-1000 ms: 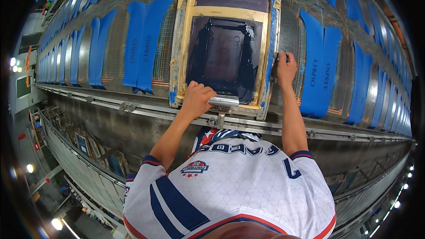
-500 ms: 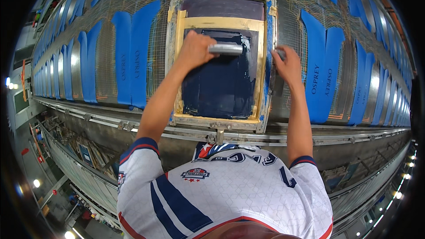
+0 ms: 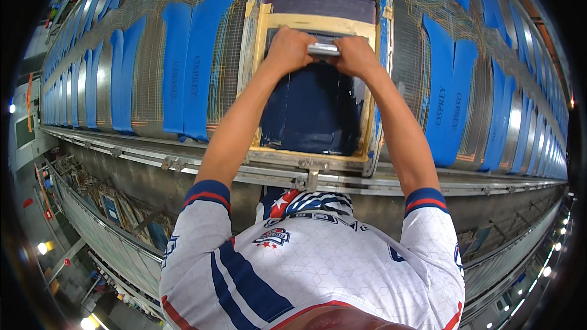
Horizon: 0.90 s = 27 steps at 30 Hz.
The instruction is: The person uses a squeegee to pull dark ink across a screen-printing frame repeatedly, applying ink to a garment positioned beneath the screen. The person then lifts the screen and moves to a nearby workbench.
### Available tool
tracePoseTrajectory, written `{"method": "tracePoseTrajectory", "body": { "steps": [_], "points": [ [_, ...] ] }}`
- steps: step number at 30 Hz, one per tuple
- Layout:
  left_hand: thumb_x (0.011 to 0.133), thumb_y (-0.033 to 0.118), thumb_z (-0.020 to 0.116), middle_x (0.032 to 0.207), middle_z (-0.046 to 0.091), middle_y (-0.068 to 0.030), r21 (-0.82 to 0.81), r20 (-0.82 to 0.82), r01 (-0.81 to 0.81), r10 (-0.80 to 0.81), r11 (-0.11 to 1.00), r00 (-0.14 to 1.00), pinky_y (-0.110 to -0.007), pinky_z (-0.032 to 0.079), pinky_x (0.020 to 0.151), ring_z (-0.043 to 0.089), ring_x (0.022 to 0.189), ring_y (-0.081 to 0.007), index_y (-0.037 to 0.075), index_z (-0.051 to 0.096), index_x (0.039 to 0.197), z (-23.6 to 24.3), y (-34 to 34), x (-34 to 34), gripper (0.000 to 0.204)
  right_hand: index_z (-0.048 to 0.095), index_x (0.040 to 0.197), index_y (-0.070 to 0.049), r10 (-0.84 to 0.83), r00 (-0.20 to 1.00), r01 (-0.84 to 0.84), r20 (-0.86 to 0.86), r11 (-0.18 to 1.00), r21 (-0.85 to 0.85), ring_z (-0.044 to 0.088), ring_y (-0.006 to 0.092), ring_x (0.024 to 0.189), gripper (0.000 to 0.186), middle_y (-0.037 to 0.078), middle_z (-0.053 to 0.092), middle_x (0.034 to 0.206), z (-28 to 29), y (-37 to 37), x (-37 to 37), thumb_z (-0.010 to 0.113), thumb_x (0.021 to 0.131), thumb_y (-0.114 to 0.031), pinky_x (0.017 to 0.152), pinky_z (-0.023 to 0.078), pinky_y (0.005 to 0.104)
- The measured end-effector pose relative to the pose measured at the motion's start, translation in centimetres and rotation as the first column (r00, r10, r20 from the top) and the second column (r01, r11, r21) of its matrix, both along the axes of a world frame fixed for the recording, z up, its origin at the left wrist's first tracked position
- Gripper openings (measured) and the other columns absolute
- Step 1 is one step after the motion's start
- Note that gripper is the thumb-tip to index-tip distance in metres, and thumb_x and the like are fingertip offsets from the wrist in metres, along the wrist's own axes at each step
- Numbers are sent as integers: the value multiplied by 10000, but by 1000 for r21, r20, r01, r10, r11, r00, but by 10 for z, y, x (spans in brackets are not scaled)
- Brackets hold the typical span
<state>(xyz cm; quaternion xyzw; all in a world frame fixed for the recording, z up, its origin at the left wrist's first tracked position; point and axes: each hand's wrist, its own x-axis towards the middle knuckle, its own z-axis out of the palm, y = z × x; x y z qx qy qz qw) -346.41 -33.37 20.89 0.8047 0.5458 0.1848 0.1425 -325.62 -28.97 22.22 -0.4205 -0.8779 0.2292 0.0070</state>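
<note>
Head view: my right hand (image 3: 359,56) had moved from the right edge of the frame (image 3: 250,49) to join my left hand (image 3: 290,51) on the metal bar (image 3: 324,50). Both were clasped round its ends, giving, I judged, steadier control. The bar sat crosswise near the far end of the dark blue ink (image 3: 306,110), within the frame. It looked silvery, straight and smooth; its lower edge was hidden.

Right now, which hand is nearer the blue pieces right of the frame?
Right. The right hand holds the bar at its right end, left of the blue pieces; the left hand, farther, holds its left end.
</note>
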Motion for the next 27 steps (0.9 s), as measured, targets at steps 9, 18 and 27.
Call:
{"method": "tracePoseTrajectory", "body": {
  "steps": [9, 18, 27],
  "points": [
    [674, 182, 836, 792, 685, -19, 2, -2, 58, -58, 998, 998, -397, 398, 742, 627, 755, -232, 148, 724, 831, 15, -181, 30, 195, 663, 823, -94, 11, 997, -3, -75, 995, 102, 665, 302, 858, 193, 107, 693, 788, 1, -192, 34, 769, 699, -197, 819, 459, 429],
    [691, 292, 833, 784, 720, -82, -9, 19, 21, -21, 1000, 1000, -444, 442, 769, 682, 793, -303, 150, 747, 811, 29, -26, 7, 205, 732, 913, -118, -1, 1000, 1, 21, 1000, 23, 714, 364, 895, 247, 154, 735, 899, 10, -24, 8, 779, 757, -305, 808, 560, 483],
    [684, 334, 845, 800, 702, -175, 65, -122, 59, -50, 996, 991, -508, 469, 756, 656, 774, -398, 73, 713, 802, -15, 63, -16, 316, 752, 838, -94, -105, 994, 102, -40, 993, -66, 709, 383, 861, 321, 185, 732, 864, -22, 57, -16, 787, 719, -390, 786, 564, 475]
  ]
}}
